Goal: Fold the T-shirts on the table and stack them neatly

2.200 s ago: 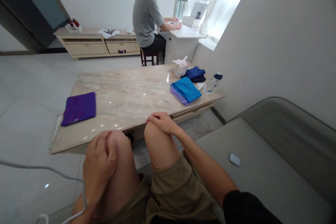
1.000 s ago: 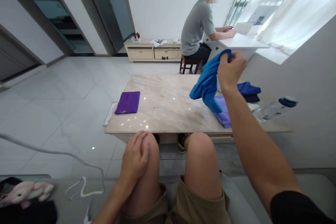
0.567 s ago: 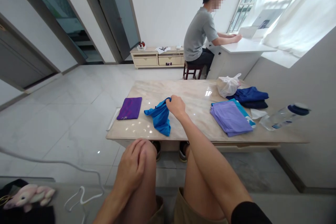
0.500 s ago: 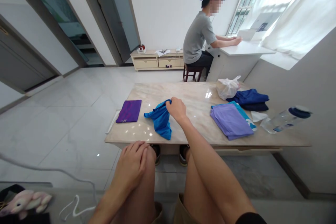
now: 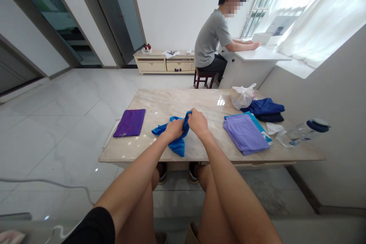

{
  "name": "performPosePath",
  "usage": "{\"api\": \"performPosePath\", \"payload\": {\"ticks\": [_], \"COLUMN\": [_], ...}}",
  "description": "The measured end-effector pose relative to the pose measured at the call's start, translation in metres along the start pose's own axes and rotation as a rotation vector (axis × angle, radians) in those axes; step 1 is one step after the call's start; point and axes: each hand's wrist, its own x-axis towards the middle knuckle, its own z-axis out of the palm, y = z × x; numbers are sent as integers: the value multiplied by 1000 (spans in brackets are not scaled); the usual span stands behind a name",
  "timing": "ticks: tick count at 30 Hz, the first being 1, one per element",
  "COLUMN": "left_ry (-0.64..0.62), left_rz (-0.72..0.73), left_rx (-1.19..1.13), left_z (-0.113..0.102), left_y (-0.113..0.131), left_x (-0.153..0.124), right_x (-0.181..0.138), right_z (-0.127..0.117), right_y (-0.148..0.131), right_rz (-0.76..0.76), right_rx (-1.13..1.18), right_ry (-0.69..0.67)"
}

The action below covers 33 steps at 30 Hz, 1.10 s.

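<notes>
A crumpled bright blue cloth (image 5: 177,145) lies near the front edge of the marble table (image 5: 171,103). My left hand (image 5: 174,129) and my right hand (image 5: 198,122) are side by side on it, both closed on its upper edge. A folded dark purple cloth (image 5: 129,122) lies to the left of my hands. To the right sits a folded lilac cloth (image 5: 244,134) on top of a light blue one.
A white plastic bag (image 5: 241,97), dark blue folded clothes (image 5: 265,108) and a lying clear bottle (image 5: 303,133) are at the table's right end. A person in a grey shirt (image 5: 210,42) sits at a white desk behind. A white cable (image 5: 42,181) crosses the floor at left.
My right hand took the blue cloth from the right-hand stack and brought it down to the middle of the table. My left hand left my knee and gripped the cloth too.
</notes>
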Motion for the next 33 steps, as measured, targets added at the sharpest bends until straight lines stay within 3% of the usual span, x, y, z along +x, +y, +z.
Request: {"api": "performPosePath", "payload": {"ticks": [5, 9, 16, 20, 26, 29, 33], "left_ry": [29, 129, 313, 344, 372, 327, 168], "left_rz": [7, -23, -48, -66, 29, 144, 308], "left_rx": [-21, -128, -263, -181, -142, -151, -80], "left_z": [-6, -18, -35, -40, -42, -40, -35], "left_y": [-10, -20, -32, -33, -34, -39, -42], "left_x": [1, -2, -15, -24, -30, -29, -28], "right_x": [10, 20, 21, 25, 29, 27, 21], "right_z": [-4, -1, 21, 31, 34, 29, 23], "right_y": [16, 27, 35, 42, 48, 46, 38], "right_rz": [-86, -118, -137, -210, -310, -438, -616], "right_rx": [174, 353, 395, 330, 241, 152, -31], "right_ry": [162, 304, 86, 54, 23, 22, -74]}}
